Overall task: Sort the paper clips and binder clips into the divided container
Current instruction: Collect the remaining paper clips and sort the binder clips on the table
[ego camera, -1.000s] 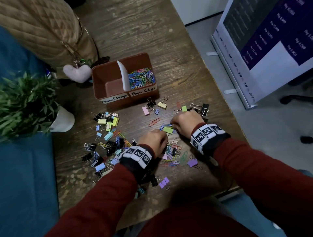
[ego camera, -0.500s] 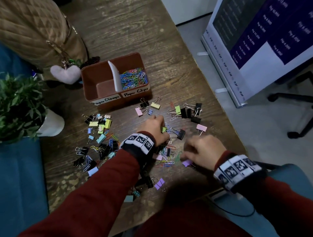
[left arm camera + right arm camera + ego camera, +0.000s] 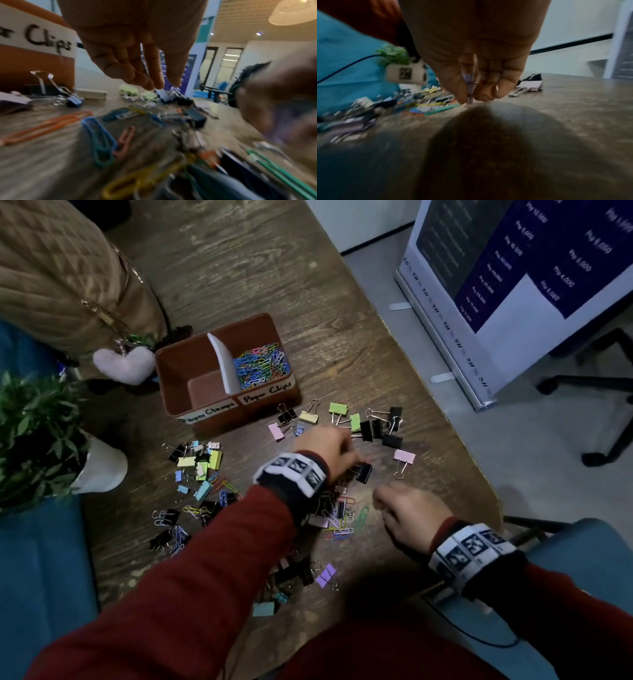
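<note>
The brown divided container (image 3: 178, 371) stands mid-table; its right half holds coloured paper clips (image 3: 262, 364) and its left half is bare. Binder clips (image 3: 371, 428) lie in a row in front of it, and mixed clips lie in heaps at the left (image 3: 198, 474) and under my forearm (image 3: 337, 518). My left hand (image 3: 322, 448) hovers over the clips near the container, fingers (image 3: 150, 81) hanging down with nothing held. My right hand (image 3: 380, 501) sits near the front right edge and pinches a purple binder clip (image 3: 469, 86) upright against the table (image 3: 556, 121).
A potted plant (image 3: 34, 440) stands at the table's left edge, with a tan quilted bag (image 3: 51, 268) and heart charm (image 3: 123, 366) behind the container. A sign board (image 3: 513, 285) and a chair base (image 3: 599, 392) stand on the floor at the right.
My right hand drew back from the middle of the pile toward the front right edge and took up the purple binder clip. My left hand moved forward toward the container.
</note>
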`<state>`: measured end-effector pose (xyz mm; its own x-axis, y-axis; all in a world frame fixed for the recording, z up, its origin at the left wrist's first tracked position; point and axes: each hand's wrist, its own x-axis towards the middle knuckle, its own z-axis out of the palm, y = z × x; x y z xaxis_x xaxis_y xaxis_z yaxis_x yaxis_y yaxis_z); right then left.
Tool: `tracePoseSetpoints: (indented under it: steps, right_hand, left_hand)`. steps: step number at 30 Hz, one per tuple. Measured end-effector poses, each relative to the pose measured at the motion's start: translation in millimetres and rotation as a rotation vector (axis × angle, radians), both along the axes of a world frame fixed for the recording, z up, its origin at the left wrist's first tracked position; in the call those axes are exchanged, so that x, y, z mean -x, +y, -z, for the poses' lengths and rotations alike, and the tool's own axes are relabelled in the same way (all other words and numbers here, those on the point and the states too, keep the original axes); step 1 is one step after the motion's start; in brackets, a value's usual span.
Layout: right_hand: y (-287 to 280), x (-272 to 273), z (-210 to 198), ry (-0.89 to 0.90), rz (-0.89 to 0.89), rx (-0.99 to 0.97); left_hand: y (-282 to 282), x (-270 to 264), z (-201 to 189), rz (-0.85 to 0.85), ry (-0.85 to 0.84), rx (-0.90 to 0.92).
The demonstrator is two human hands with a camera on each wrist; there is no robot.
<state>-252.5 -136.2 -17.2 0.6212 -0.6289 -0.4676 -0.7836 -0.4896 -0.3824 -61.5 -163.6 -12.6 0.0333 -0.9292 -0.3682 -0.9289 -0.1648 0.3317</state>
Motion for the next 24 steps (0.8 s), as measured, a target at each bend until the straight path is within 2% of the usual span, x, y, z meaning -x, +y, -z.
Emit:
tracePoseSetpoints:
  steps: [2, 4, 9, 13, 15, 18, 22, 24]
  right_hand:
    - [-13, 3, -7, -0.100, 0.140, 0.060]
    - [-26, 6, -11, -0.126, 0.231, 0.108]
    - [-40, 4, -10, -0.034, 0.191, 0.258]
    - [-36, 2, -8, -0.139, 0.235, 0.312]
    - [-34, -1, -6, -0.210, 0.213, 0.310]
    - [-34, -15, -6, -0.267, 0.116, 0.289]
    - [-30, -47, 2, 0.011, -0.115, 0.229]
    - [-25, -59, 3, 0.084, -0.124, 0.164]
  left_hand:
    - [5, 16, 7, 0.059, -0.029, -0.072]
    - [7, 28, 14, 0.078, -0.050, -0.092]
    - [5, 32, 13, 0.063, -0.035, -0.085]
    - [11, 11, 0, 0.009, 0.010, -0.099]
    - [19, -4, -8, -0.056, 0.051, -0.081]
    - [33, -30, -16, -0.245, 0.179, -0.008]
    - [46, -64, -8, -0.489, 0.241, 0.059]
    - [47, -74, -1, -0.546, 0.240, 0.061]
